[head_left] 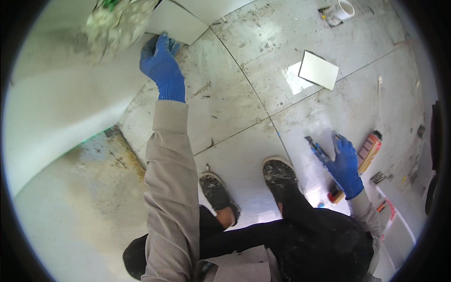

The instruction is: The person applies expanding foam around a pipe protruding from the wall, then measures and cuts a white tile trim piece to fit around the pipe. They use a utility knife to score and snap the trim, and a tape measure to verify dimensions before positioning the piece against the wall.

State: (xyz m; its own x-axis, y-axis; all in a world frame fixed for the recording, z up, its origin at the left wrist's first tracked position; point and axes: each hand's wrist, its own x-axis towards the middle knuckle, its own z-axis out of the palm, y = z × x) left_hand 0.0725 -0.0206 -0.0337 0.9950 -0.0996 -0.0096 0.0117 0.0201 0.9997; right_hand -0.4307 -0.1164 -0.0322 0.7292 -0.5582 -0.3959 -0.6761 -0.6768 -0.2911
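Observation:
At the upper left my left hand [162, 63], in a blue work glove, has its fingers curled at the near edge of a white tile [178, 21], which lies by the wall's foot. Some of those fingertips are hidden. Low on the right, my right hand [345, 164], gloved the same way, reaches over the floor with thumb and fingers apart. A slim dark shape [310, 140] shows at its thumb; I cannot tell whether it is a tool or the glove's dark coating. Partly under this hand lies a long red-and-orange tool [369, 149] with a black end.
A small white tile piece [319, 70] lies on the large grey floor tiles, right of centre. Beyond it a white pipe stub [345, 9] rises from a floor opening. At left are a pale wall [70, 103] and a stained patch [112, 152]. A white box-like thing [399, 225] stands lower right.

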